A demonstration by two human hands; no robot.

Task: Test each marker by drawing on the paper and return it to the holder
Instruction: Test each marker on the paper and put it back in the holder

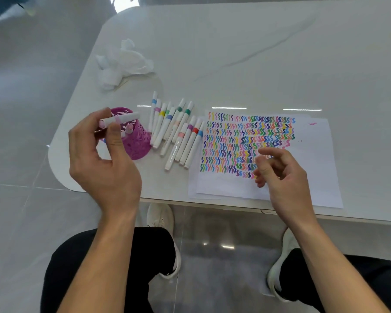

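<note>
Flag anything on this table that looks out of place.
A crumpled tissue lies on the table near its far left corner, unrelated to the marker testing. One stray pink mark sits alone on the paper, apart from the neat squiggle rows.

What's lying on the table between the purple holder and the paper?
A loose row of capped white markers lies flat between the purple holder and the paper, shown in the head view.

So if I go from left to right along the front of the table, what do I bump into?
Left hand holding a pink marker → purple holder → row of loose markers → paper covered in squiggles.
</note>
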